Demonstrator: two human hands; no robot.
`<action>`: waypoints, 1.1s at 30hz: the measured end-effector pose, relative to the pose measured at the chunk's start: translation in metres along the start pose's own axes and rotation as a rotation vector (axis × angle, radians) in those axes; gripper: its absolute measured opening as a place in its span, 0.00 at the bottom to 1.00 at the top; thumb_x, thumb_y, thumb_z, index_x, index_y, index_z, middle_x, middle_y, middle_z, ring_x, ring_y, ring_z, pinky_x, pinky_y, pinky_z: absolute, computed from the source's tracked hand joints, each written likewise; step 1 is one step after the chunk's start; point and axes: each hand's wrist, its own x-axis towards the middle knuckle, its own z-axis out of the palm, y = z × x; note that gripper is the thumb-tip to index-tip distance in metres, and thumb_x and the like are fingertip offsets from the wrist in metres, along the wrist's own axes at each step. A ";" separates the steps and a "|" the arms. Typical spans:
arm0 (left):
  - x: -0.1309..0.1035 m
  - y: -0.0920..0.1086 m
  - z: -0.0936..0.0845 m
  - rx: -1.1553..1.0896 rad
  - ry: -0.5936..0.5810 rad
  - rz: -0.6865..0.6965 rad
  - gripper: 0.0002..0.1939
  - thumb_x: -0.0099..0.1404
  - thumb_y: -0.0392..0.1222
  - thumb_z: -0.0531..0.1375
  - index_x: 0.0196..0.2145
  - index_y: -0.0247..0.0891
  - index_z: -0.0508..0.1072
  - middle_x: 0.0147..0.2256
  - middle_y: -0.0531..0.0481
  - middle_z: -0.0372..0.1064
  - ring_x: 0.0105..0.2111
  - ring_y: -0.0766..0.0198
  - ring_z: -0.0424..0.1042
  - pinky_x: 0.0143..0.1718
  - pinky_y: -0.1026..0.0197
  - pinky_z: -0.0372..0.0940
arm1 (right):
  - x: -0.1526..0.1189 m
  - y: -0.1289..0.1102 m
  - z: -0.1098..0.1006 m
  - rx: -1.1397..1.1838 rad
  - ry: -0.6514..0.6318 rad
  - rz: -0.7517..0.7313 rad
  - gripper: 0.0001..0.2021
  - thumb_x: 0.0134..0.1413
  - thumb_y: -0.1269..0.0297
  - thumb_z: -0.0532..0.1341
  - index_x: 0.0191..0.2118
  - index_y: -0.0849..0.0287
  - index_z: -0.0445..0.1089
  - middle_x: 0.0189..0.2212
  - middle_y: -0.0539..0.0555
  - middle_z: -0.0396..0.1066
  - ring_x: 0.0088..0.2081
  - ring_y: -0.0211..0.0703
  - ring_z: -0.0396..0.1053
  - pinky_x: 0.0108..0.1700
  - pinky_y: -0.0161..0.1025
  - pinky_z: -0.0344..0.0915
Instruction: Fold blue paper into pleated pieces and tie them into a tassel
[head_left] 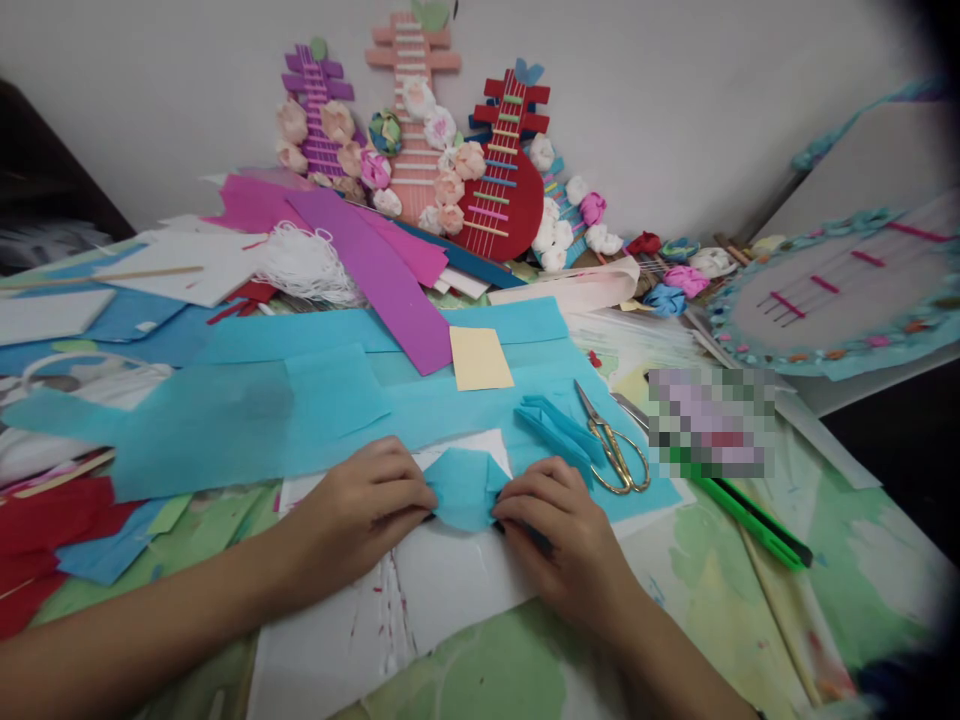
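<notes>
One cluttered table (480, 685), one blue paper piece (465, 488) in two hands (364, 515) (562, 530)

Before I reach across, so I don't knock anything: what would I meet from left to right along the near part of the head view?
Flat red paper sheets → left hand → small turquoise paper piece → right hand → gold-handled metal scissors → slim bright-green plastic tool.
</notes>
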 end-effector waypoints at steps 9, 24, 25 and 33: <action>0.004 0.002 -0.006 -0.065 -0.073 -0.163 0.06 0.62 0.33 0.58 0.29 0.39 0.73 0.29 0.52 0.69 0.33 0.66 0.67 0.33 0.65 0.61 | -0.001 0.003 0.000 0.106 0.001 0.171 0.06 0.51 0.76 0.60 0.31 0.59 0.71 0.31 0.54 0.68 0.37 0.44 0.63 0.39 0.43 0.63; 0.004 0.003 -0.005 -0.011 -0.129 -0.257 0.07 0.63 0.36 0.54 0.28 0.38 0.70 0.33 0.51 0.64 0.35 0.64 0.64 0.35 0.62 0.60 | 0.002 -0.001 0.004 0.103 0.028 0.219 0.06 0.49 0.77 0.59 0.28 0.59 0.67 0.32 0.54 0.68 0.39 0.45 0.63 0.41 0.44 0.61; 0.004 0.003 -0.005 -0.007 -0.122 -0.269 0.06 0.62 0.35 0.54 0.28 0.38 0.69 0.33 0.51 0.63 0.35 0.64 0.64 0.36 0.62 0.60 | 0.003 -0.002 0.005 0.099 0.041 0.222 0.06 0.49 0.77 0.59 0.28 0.60 0.67 0.32 0.54 0.68 0.39 0.45 0.62 0.41 0.44 0.61; 0.007 0.006 -0.004 -0.029 -0.131 -0.335 0.06 0.61 0.36 0.54 0.27 0.37 0.69 0.33 0.50 0.61 0.35 0.63 0.63 0.35 0.61 0.60 | 0.005 -0.004 0.007 0.077 0.050 0.249 0.06 0.48 0.77 0.59 0.27 0.60 0.67 0.33 0.55 0.67 0.40 0.46 0.62 0.42 0.45 0.61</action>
